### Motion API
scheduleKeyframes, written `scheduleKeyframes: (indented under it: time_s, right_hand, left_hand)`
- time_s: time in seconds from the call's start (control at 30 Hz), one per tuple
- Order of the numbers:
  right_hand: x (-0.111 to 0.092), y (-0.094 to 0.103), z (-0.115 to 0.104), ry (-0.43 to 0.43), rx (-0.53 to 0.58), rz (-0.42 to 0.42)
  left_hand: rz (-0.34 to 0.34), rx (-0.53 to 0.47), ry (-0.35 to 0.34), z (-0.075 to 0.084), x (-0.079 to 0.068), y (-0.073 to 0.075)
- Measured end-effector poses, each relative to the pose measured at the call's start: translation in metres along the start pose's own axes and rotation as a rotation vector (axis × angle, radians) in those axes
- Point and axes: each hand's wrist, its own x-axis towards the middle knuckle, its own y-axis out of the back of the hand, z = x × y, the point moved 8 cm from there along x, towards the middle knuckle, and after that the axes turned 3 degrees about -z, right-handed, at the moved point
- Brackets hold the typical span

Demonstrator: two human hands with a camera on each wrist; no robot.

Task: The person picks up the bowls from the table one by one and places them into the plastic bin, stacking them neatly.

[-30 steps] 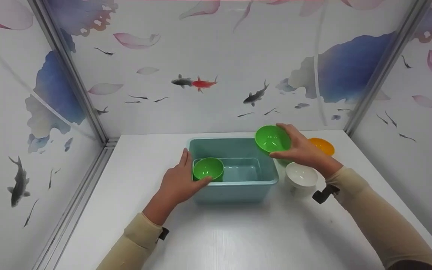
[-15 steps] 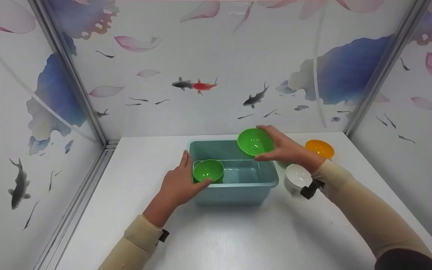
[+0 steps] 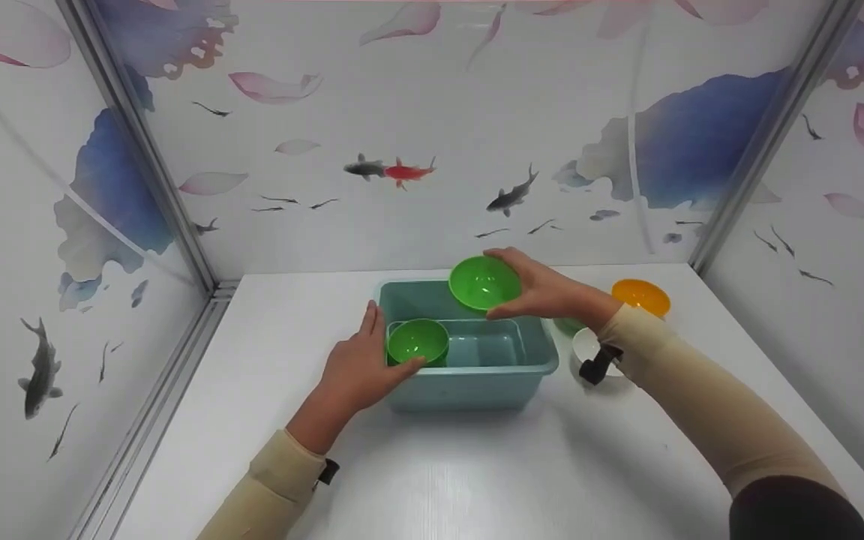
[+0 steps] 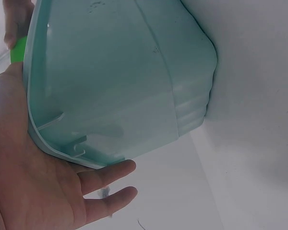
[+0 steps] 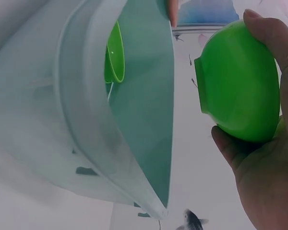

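A light teal plastic bin (image 3: 469, 390) stands on the table in the head view. One green bowl (image 3: 417, 341) sits inside its left end. My left hand (image 3: 357, 367) rests at the bin's left front corner, thumb over the front rim and fingers extended along the left side. In the left wrist view, two fingers (image 4: 108, 176) reach out straight beneath the rim. My right hand (image 3: 544, 289) grips a second green bowl (image 3: 483, 283) between thumb and fingers, tilted, above the bin's back part. The right wrist view shows that bowl's underside (image 5: 240, 81) beside the bin wall.
To the right of the bin are an orange bowl (image 3: 640, 296), a white bowl (image 3: 588, 345) partly behind my right wrist, and a pale green item (image 3: 568, 325) mostly hidden. White printed panels (image 3: 439, 225) enclose the table's back and sides.
My right hand has carried the green bowl leftward, from the bin's right back corner to above its middle. The left hand and the bin have stayed in place.
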Motion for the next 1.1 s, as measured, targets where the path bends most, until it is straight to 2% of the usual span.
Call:
scheduleKeyframes:
  time_s: [0.27,0.53,1.1]
  right_hand:
    - [0.020,-0.010,-0.011,0.060,-0.010,-0.083]
    - [0.037,-0.016,-0.018,0.082,-0.028,-0.106]
    - [0.072,-0.032,-0.013,0.104,-0.044,-0.163]
  left_hand:
    - [-0.016,-0.023,0.009,-0.001,0.001,-0.001]
    - [-0.014,-0.020,0.002,-0.001,0.001,0.000]
    - [-0.036,0.005,0.017,-0.002,0.001,-0.001]
